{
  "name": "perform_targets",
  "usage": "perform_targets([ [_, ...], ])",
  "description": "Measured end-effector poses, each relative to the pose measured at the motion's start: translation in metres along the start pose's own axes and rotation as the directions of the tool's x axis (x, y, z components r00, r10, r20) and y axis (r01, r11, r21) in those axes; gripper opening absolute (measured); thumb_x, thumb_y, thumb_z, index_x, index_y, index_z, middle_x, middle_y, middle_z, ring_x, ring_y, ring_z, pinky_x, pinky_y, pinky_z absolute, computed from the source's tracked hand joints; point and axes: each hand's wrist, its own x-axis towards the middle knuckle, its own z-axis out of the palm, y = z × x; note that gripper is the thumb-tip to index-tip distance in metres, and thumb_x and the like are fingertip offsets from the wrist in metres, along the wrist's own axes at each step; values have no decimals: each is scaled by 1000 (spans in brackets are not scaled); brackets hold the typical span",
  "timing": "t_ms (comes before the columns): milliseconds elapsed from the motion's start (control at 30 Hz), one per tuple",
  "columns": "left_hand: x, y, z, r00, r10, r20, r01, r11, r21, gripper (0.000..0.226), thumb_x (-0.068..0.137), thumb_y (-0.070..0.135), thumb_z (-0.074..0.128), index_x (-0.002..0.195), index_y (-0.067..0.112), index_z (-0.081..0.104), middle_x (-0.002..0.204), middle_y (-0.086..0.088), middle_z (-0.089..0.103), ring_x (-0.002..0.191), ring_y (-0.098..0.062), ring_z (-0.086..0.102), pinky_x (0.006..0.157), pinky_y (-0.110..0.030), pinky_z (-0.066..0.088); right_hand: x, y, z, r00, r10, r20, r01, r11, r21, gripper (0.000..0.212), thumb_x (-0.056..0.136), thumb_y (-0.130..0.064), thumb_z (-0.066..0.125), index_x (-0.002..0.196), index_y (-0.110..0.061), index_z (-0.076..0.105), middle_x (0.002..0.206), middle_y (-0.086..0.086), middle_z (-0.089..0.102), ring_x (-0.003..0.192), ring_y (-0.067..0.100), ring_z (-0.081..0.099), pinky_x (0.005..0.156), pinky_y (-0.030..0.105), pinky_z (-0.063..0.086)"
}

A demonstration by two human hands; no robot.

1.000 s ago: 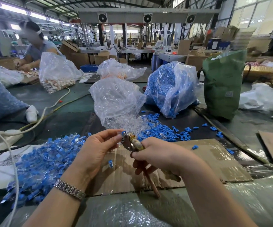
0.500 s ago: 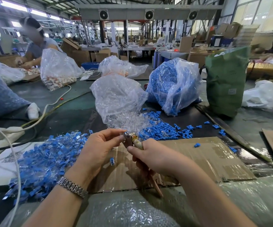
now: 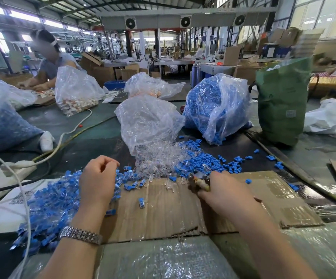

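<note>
Your right grip [image 3: 223,190] was clenched round a small hand tool [image 3: 198,183]. The tool's head pointed at the spilled parts, probably so you could take the next piece without putting it down. Your left grip [image 3: 97,178] hung with curled fingers over the heap of blue-and-clear pieces [image 3: 48,202] on your left. I cannot tell whether it pinched one. Both were above a cardboard sheet [image 3: 163,214], which likely served as a work mat on the tabletop [image 3: 94,146]. Just beyond, clear caps [image 3: 155,164] spilled from the mouth of a slumped clear bag [image 3: 147,121], touching loose blue caps [image 3: 195,164] and within easy reach. Farther back sat a blue-filled bag [image 3: 213,109] and a green sack [image 3: 282,101], whose contents were hidden.
</note>
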Motion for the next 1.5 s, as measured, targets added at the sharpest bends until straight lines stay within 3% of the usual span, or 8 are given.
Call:
perform_targets([
  [133, -3, -7, 3, 992, 104, 74, -128, 786, 605, 26, 95, 23, 52, 74, 18, 66, 87, 0, 51, 85, -22, 49, 82, -40, 32, 2, 1, 14, 996, 43, -73, -48, 996, -77, 54, 89, -68, 55, 120, -24, 51, 127, 4, 46, 122, 27, 43, 98, 48, 39],
  [367, -15, -12, 27, 860, 147, 488, -449, 672, 589, 47, 99, 64, 37, 138, 42, 50, 152, 9, 38, 145, -11, 33, 124, -46, 3, 3, -2, 30, 987, 36, -154, -42, 998, -38, 66, 88, -78, 41, 123, -23, 50, 125, 3, 41, 123, 26, 36, 106, 52, 34],
  [600, -17, -15, 16, 906, 116, 407, -375, 663, 647, 9, 101, 39, 41, 101, 37, 50, 110, 12, 42, 117, -10, 51, 124, -49, 7, 5, 6, 36, 984, 6, -181, -3, 1000, 14, 57, 91, -74, 41, 122, -26, 47, 123, 1, 38, 120, 24, 36, 103, 48, 31],
  [800, -9, -18, -3, 972, 36, 232, -210, 575, 791, 12, 97, 21, 47, 96, 30, 54, 110, 5, 43, 116, -17, 51, 121, -52, 11, 6, 9, 38, 982, -3, -189, 14, 999, 53, 56, 91, -74, 42, 123, -28, 46, 123, 0, 37, 121, 24, 35, 103, 46, 29],
  [967, -13, -11, 15, 912, 316, 261, -409, 692, 595, 3, 94, 29, 65, 95, 31, 67, 103, 11, 51, 100, -13, 55, 109, -44, 24, 5, 9, 37, 983, -3, -184, 16, 998, 68, 57, 91, -73, 43, 125, -27, 46, 124, 0, 36, 122, 24, 35, 103, 47, 29],
  [1167, -17, -12, 29, 874, 289, 391, -483, 605, 633, 13, 100, 44, 52, 109, 39, 60, 103, 17, 57, 106, -6, 54, 104, -37, 22, 5, 9, 38, 983, -2, -182, 16, 997, 80, 58, 91, -73, 43, 127, -28, 45, 125, 0, 37, 123, 23, 34, 105, 46, 28],
  [1367, -14, -16, 9, 962, 174, 209, -268, 468, 842, 14, 94, 24, 52, 99, 32, 63, 107, 6, 56, 110, -17, 50, 103, -42, 27, 5, 8, 37, 983, -4, -183, 20, 996, 85, 56, 91, -73, 43, 125, -28, 45, 125, 0, 37, 122, 23, 34, 104, 46, 29],
  [1500, -20, -9, 18, 929, 292, 226, -358, 562, 746, 9, 94, 31, 54, 92, 30, 63, 98, 8, 53, 101, -16, 51, 99, -41, 24, 4, 8, 36, 985, 0, -172, 14, 997, 80, 56, 92, -72, 43, 126, -28, 45, 125, 0, 37, 122, 23, 34, 105, 46, 28],
])
